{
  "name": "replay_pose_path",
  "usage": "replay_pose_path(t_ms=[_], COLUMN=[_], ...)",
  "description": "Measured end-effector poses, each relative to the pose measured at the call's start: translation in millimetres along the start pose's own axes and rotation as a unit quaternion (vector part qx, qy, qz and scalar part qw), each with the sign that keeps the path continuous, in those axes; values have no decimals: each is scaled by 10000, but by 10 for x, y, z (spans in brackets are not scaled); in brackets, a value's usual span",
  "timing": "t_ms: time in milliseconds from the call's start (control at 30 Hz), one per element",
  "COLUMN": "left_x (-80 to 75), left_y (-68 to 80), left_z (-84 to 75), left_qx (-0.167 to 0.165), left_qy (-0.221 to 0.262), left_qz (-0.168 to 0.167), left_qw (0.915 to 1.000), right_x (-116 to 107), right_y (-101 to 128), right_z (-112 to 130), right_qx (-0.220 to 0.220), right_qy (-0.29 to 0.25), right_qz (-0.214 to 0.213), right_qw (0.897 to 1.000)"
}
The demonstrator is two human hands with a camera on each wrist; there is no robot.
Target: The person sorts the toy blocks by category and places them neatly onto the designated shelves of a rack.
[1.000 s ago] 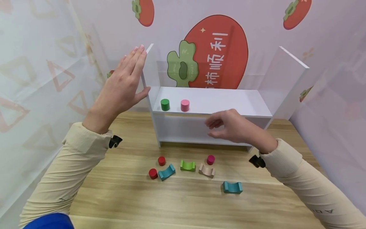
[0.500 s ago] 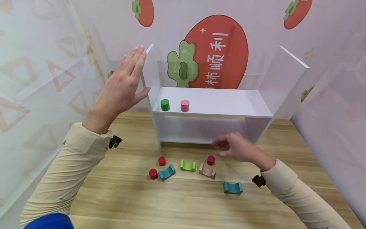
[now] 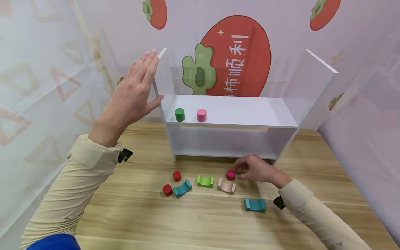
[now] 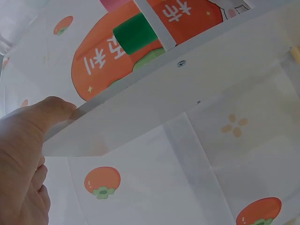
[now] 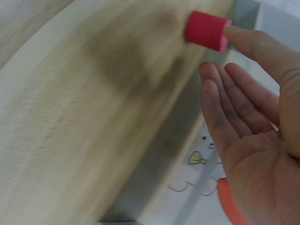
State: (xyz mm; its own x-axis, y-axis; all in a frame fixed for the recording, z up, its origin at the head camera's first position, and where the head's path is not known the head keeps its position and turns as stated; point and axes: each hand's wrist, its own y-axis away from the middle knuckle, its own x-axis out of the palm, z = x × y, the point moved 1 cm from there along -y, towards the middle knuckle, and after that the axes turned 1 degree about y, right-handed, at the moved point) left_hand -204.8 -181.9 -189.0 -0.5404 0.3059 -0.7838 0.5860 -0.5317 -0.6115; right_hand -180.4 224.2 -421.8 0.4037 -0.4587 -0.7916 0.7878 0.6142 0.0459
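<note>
My left hand (image 3: 132,92) rests with straight fingers along the left side panel of a white shelf (image 3: 231,109); in the left wrist view its thumb lies at the panel's edge. Low in front of the shelf, my right hand (image 3: 257,168) reaches beside a magenta cylinder block (image 3: 230,174), fingers loosely bent with a gap between thumb and fingertips. The right wrist view has the magenta cylinder (image 5: 206,30) just past the fingertips; whether the thumb touches it I cannot tell. On the upper board stand a green cylinder (image 3: 179,114) and a pink cylinder (image 3: 201,115).
Two red cylinders (image 3: 167,190) lie at the left on the wooden table (image 3: 162,222). Nearby are a blue curved block (image 3: 182,188), a lime one (image 3: 205,181), a beige one (image 3: 226,186) and a teal one (image 3: 254,205). The shelf's right panel (image 3: 309,83) stands upright.
My right hand has come down from in front of the shelf boards to the tabletop beside the magenta cylinder. The left hand has stayed on the side panel, and the blocks have not moved.
</note>
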Motion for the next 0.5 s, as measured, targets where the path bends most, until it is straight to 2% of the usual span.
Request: replay_pose_path(t_ms=[267, 500], left_x=[20, 22], left_y=[-8, -1], left_z=[15, 24], left_qx=[62, 49], left_qy=[-8, -32], left_qz=[-26, -54], left_qw=[10000, 10000], right_x=[113, 167], right_y=[-70, -132], right_z=[-150, -127], right_qx=[14, -63], right_qy=[-255, -113], right_qz=[183, 210], right_qw=[9995, 9997])
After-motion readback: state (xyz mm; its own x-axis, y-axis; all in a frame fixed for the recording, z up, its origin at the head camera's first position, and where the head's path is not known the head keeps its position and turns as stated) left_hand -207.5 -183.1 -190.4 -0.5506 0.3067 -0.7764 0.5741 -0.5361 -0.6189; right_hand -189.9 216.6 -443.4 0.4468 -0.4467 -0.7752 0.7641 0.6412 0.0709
